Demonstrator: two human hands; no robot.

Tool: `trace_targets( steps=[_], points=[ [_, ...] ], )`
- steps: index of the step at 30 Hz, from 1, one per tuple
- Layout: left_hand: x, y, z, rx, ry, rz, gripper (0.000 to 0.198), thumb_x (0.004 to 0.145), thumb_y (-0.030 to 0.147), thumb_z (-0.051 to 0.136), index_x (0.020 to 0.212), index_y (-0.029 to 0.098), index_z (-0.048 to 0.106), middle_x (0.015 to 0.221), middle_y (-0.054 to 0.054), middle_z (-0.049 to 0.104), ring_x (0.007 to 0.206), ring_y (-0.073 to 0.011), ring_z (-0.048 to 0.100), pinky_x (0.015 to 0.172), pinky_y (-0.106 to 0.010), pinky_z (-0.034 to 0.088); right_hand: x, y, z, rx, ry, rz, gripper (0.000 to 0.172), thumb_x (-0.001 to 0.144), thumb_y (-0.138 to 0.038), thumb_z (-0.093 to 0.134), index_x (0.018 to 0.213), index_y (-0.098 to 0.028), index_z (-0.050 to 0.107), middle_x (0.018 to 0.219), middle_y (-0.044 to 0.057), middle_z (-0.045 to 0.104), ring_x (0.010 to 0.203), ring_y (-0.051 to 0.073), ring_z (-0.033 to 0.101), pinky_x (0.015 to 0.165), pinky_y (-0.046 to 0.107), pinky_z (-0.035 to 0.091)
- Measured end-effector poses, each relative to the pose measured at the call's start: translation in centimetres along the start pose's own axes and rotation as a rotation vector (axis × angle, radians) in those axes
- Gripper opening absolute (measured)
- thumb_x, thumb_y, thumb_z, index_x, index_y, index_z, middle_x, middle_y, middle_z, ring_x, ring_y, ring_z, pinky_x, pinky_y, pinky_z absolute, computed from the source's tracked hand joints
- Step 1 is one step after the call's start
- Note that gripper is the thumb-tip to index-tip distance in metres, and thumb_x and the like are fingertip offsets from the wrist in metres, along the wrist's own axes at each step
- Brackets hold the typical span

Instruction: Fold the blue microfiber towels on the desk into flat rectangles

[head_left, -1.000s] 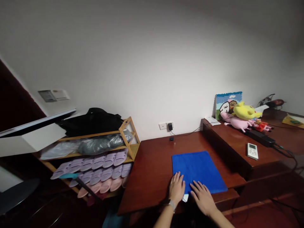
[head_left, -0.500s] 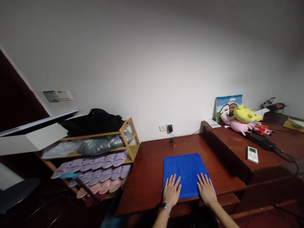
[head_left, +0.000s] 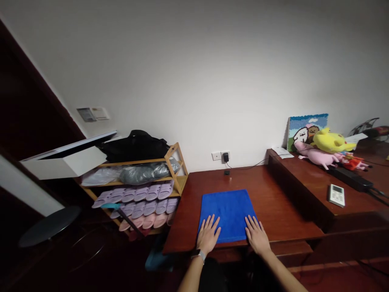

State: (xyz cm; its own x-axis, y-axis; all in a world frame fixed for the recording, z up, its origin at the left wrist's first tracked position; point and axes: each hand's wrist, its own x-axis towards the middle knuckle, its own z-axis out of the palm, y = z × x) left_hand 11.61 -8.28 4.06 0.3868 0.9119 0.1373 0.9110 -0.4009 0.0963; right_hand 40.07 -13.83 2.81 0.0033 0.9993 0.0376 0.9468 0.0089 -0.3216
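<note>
A flat blue cloth [head_left: 227,209] lies on the dark red wooden desk [head_left: 267,198], its near edge along the desk's front. My left hand [head_left: 208,237] rests flat on the cloth's near left corner, fingers spread, a watch band at the wrist. My right hand [head_left: 257,236] lies flat on the near right corner, fingers stretched out. Neither hand holds anything.
A raised desk section at the right carries a white remote [head_left: 336,195], plush toys [head_left: 330,147], a picture [head_left: 307,129] and a black power strip [head_left: 349,179]. A wall socket with a plug [head_left: 225,156] sits behind. A wooden rack of slippers [head_left: 142,200] stands left, beside a round stool [head_left: 48,225].
The cloth was turned from skewed to square with the desk's front edge. Both hands moved onto its near corners and spread flat. The view shifted to the left.
</note>
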Motion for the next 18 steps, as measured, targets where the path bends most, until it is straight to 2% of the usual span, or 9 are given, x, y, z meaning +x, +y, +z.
trace_targets(
  steps=[5,11,15,18],
  points=[
    [-1.2,0.7,0.3,0.031,0.044,-0.048,0.053,0.107,0.047,0.030,0.158,0.033,0.036,0.166,-0.004,0.037,0.153,-0.0249,0.032,0.125,-0.050,0.027,0.0,-0.2,0.5,0.014,0.001,0.002,0.062,0.103,-0.043,0.024,0.160,-0.018,0.033,0.167,0.003,0.027,0.157,0.025,0.018,0.127,0.045,0.021],
    [-4.4,0.7,1.4,0.053,0.110,-0.065,0.054,0.108,0.046,0.027,0.160,0.034,0.028,0.167,-0.002,0.034,0.153,-0.0249,0.032,0.125,-0.051,0.028,-1.8,0.7,1.8,0.017,0.056,-0.038,0.062,0.104,-0.049,0.021,0.161,-0.026,0.029,0.167,-0.002,0.027,0.157,0.023,0.018,0.128,0.048,0.017],
    [-4.8,0.6,0.9,0.033,0.085,-0.054,0.053,0.108,0.046,0.025,0.160,0.034,0.028,0.167,-0.001,0.032,0.153,-0.0237,0.031,0.125,-0.050,0.028,-2.1,0.5,0.9,-0.001,0.034,-0.002,0.061,0.104,-0.047,0.021,0.160,-0.027,0.032,0.167,-0.001,0.029,0.156,0.023,0.021,0.128,0.051,0.013],
    [-4.5,0.6,0.5,0.031,0.064,-0.055,0.053,0.109,0.047,0.024,0.160,0.033,0.030,0.167,-0.001,0.031,0.154,-0.0229,0.031,0.126,-0.049,0.028,-0.9,0.1,-0.2,-0.012,0.027,0.041,0.064,0.103,-0.046,0.019,0.160,-0.020,0.033,0.167,0.002,0.029,0.156,0.023,0.021,0.128,0.048,0.014]
  ],
)
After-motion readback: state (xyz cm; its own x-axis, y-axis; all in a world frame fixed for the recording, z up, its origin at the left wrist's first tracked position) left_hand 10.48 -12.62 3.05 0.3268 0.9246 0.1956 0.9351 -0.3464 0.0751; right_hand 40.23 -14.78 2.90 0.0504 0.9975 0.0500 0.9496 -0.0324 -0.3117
